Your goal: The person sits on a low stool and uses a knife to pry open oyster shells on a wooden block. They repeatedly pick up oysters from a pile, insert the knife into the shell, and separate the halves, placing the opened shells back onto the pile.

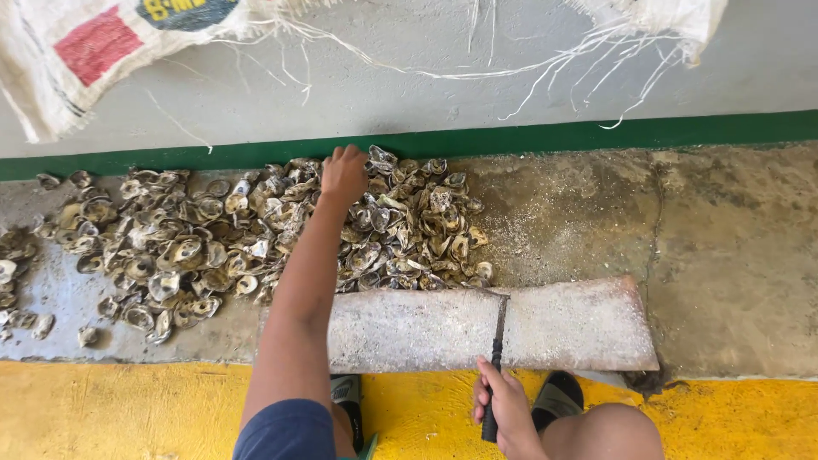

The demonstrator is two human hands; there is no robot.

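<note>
My left hand reaches far forward into a wide pile of grey oyster shells spread along the foot of the wall; its fingers are curled down on shells at the back of the pile, and whether one is gripped I cannot tell. My right hand is closed around the black handle of a hammer-like tool. The tool's narrow dark head rests on a flat stone slab dusted with white shell grit, lying in front of me.
A green stripe runs along the base of the grey wall. A frayed white woven sack hangs at top left. The near floor strip is yellow. My feet in dark sandals sit beside the slab.
</note>
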